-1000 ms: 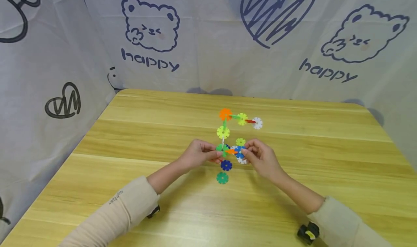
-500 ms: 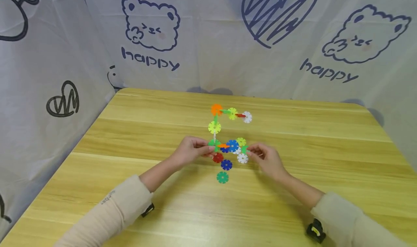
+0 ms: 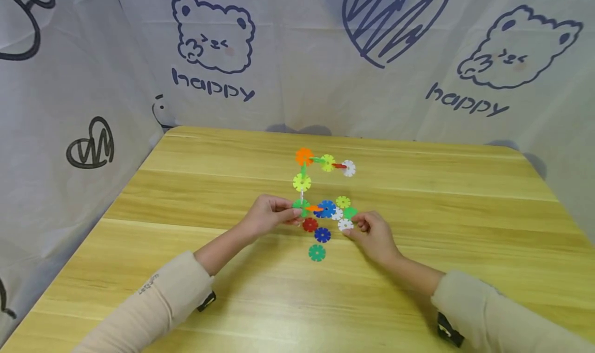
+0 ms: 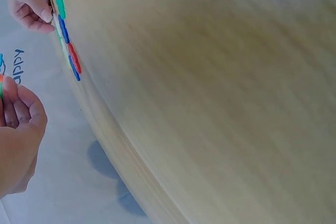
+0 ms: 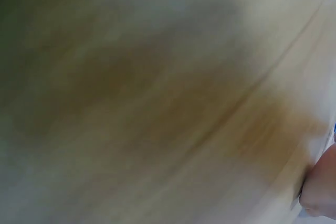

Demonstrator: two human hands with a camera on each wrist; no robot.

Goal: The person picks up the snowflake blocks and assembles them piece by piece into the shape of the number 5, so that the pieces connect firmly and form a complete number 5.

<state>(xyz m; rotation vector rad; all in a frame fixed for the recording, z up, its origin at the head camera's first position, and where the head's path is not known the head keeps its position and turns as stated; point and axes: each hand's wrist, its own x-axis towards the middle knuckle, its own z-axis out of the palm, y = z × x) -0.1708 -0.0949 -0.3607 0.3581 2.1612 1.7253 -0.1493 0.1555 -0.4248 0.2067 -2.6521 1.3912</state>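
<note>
My left hand pinches a green snowflake disc of a joined chain of notched plastic discs. From it the chain runs up through a yellow disc to an orange disc, then right to a white disc. An orange disc seen edge-on links it to a blue disc. My right hand is at the loose discs; its thumb is at a white disc, its index finger by a green disc, the tips apart. The left wrist view shows my left hand.
Loose discs lie on the wooden table: red, dark blue, teal green and yellow. Behind the table hangs a printed white cloth. The right wrist view is mostly blurred tabletop.
My right hand has let go of the chain's blue disc and moved to the loose green and white discs. My left hand has carried the chain left, uncovering the red disc.
</note>
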